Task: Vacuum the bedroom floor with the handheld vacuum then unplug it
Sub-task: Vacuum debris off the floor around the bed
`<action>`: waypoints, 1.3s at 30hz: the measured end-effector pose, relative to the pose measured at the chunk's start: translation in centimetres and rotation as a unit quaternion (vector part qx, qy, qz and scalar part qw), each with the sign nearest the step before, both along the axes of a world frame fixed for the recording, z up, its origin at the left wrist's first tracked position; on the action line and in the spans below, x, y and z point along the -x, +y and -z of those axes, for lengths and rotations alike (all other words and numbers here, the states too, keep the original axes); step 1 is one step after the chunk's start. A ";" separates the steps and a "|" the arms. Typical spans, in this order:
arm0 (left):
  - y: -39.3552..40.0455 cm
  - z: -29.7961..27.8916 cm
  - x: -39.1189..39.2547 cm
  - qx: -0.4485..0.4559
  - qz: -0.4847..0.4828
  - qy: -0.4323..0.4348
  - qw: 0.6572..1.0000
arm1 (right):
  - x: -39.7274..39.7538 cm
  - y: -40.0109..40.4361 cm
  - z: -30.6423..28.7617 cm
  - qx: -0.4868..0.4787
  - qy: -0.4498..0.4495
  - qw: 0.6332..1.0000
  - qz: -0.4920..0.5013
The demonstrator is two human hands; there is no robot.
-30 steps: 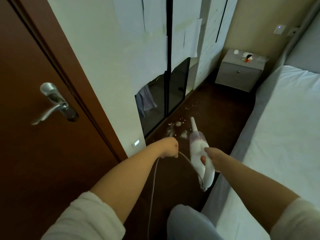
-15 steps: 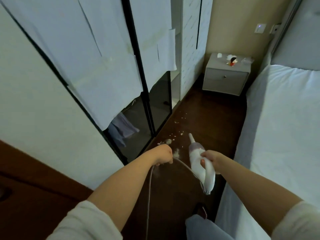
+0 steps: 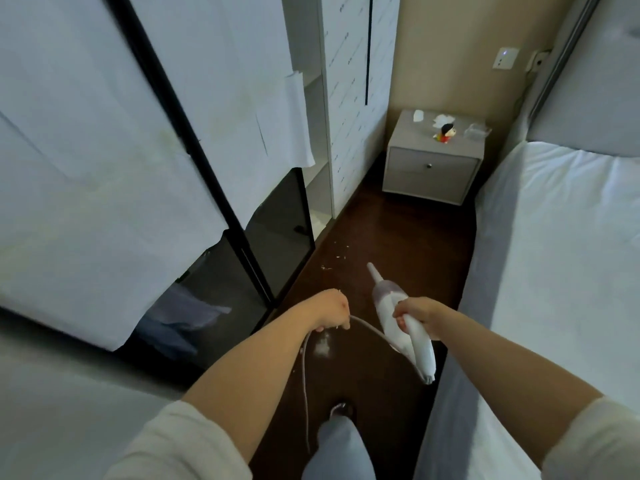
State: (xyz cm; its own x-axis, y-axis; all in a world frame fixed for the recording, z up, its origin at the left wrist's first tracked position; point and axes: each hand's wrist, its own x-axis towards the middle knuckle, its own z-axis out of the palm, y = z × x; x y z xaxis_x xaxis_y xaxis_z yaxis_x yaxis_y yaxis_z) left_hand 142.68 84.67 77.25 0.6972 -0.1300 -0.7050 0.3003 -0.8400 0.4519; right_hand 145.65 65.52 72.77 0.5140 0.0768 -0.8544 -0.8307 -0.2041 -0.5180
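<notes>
View: the door has left the frame; wardrobe (image 3: 145, 161) now fills the side beyond the left hand.
Floor (image 3: 408, 244): debris (image 3: 337, 256) lies ahead of both hands, unvacuumed.
Vacuum (image 3: 398, 317): gripped in the closed right hand (image 3: 414, 311), nozzle forward, closer to the debris.
Cord (image 3: 306, 375): left hand (image 3: 332, 308) curled around it.
</notes>
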 end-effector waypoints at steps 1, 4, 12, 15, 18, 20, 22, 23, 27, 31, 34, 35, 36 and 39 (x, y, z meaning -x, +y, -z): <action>-0.4 0.2 -1.7 0.007 0.002 0.001 1.000 | -1.5 -0.3 0.2 -0.003 0.002 1.000 -0.005; -1.4 1.2 -7.1 0.025 0.005 0.016 1.000 | -6.8 -1.2 0.9 0.005 0.002 1.000 -0.009; -2.2 2.7 -20.4 0.001 0.055 0.077 0.996 | -19.6 -2.7 1.0 0.032 0.014 0.999 -0.040; -3.4 3.1 -24.4 -0.011 0.057 0.062 0.996 | -23.4 -3.5 1.9 0.049 0.018 0.998 -0.042; -4.5 3.5 -27.0 -0.026 0.059 0.063 0.996 | -26.5 -4.4 3.1 0.057 0.028 0.994 -0.084; -5.3 4.3 -29.2 -0.034 0.046 0.059 0.997 | -29.5 -5.3 3.9 0.054 0.026 0.993 -0.103; -6.4 5.1 -31.1 -0.038 0.031 0.057 0.997 | -32.3 -6.3 4.7 0.049 0.027 0.990 -0.132; -7.1 5.4 -31.8 -0.037 0.016 0.057 0.998 | -33.6 -6.7 4.9 0.050 0.028 0.988 -0.146; -9.8 6.1 -34.3 -0.033 -0.064 0.108 0.992 | -38.8 -8.9 5.6 0.054 0.041 0.976 -0.207; -12.3 6.4 -36.3 -0.047 -0.122 0.108 0.985 | -42.9 -10.6 5.9 0.069 0.038 0.966 -0.247; -13.8 6.2 -37.0 -0.047 -0.143 0.106 0.983 | -44.2 -11.2 6.5 0.084 0.049 0.956 -0.278; -13.9 6.2 -37.2 -0.044 -0.148 0.107 0.982 | -44.5 -11.2 6.7 0.084 0.056 0.954 -0.281; -14.0 6.2 -37.6 -0.041 -0.155 0.113 0.981 | -45.1 -11.2 7.0 0.084 0.062 0.952 -0.288; -13.7 6.1 -38.0 -0.041 -0.149 0.110 0.982 | -45.5 -10.9 7.3 0.077 0.062 0.952 -0.288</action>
State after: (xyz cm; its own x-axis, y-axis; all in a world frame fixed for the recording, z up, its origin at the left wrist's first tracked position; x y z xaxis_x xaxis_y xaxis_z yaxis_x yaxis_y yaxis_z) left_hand 180.69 70.97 71.13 0.5254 0.1201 -0.8423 0.6216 -0.7302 0.2836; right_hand 191.18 54.64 65.48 0.3193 0.1849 -0.9295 -0.6102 -0.7103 -0.3509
